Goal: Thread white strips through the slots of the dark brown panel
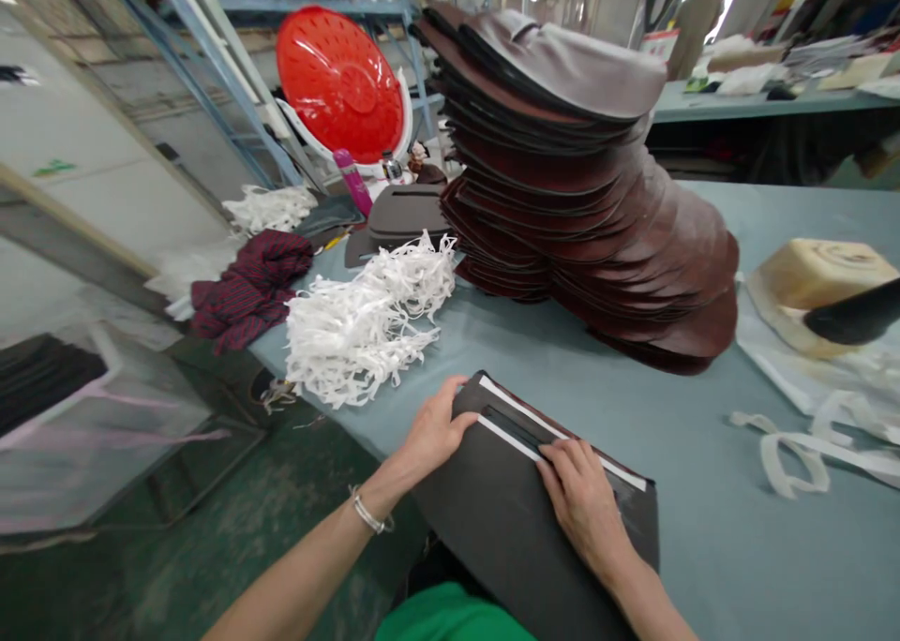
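A dark leather piece (506,519) with a slot edged by two white tape strips lies at the near edge of the grey-blue table (703,529). My left hand (432,435) grips its left corner, thumb on top. My right hand (580,496) lies flat on the piece, fingertips pressing on the white strip (527,449) beside the slot. A bracelet sits on my left wrist.
A tall leaning stack of brown leather pieces (577,182) stands behind. A heap of white strips (358,322) lies at left, with a dark red cloth (246,285) beyond it. A red plastic basin (341,83) leans at the back. A foam block (816,285) and loose white strips (794,454) lie at right.
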Motion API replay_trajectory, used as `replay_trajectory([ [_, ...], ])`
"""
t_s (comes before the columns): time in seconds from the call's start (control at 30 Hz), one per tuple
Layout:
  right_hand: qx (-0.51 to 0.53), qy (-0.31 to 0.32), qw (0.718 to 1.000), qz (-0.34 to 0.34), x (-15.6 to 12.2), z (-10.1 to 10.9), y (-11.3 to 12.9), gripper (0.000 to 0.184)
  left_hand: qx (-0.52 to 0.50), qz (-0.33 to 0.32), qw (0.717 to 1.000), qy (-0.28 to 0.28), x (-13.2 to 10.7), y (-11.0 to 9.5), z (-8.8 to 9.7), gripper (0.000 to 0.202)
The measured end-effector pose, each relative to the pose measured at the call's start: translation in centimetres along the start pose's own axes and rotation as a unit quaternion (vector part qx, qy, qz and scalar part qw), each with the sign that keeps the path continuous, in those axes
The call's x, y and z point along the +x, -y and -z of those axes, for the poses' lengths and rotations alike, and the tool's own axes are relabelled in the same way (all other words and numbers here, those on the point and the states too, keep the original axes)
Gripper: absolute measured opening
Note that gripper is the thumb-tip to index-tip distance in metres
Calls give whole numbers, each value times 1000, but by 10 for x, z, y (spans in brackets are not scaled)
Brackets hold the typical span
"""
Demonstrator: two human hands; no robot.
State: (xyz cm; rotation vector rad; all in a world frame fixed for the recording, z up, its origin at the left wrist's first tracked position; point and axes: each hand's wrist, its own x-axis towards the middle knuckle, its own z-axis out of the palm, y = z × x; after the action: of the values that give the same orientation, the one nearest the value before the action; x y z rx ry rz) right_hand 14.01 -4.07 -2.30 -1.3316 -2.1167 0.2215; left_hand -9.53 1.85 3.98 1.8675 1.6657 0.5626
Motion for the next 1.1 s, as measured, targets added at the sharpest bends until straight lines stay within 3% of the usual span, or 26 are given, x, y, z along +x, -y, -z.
replay_trajectory([
  [0.07,2,-16,1000,0,-2,2,-3,18,-19,-11,999,-28,10,-5,10,48],
  [0.17,-10,-30,999,-7,-5,4,-9,12,38,-36,995,-82,24,-1,13,44],
  [0.3,-67,-29,997,-15,-7,3,-12,13,113,-76,985,-107,21,19,-12,36],
  [0.43,-136,-12,989,-56,9,-8,-1,14,94,-97,984,-116,3,28,-40,17],
  [0.57,-155,18,985,-75,43,-28,19,15,65,-106,983,-138,-2,28,-45,15],
  [0.8,-139,42,986,-83,86,-58,45,24,76,-117,983,-121,1,28,-40,26],
  [0.93,-165,33,985,-37,84,-59,51,24,94,-188,976,-58,0,23,-37,43],
  [1.1,-218,28,975,25,64,-45,47,29,126,-205,970,-40,-1,18,-35,34],
])
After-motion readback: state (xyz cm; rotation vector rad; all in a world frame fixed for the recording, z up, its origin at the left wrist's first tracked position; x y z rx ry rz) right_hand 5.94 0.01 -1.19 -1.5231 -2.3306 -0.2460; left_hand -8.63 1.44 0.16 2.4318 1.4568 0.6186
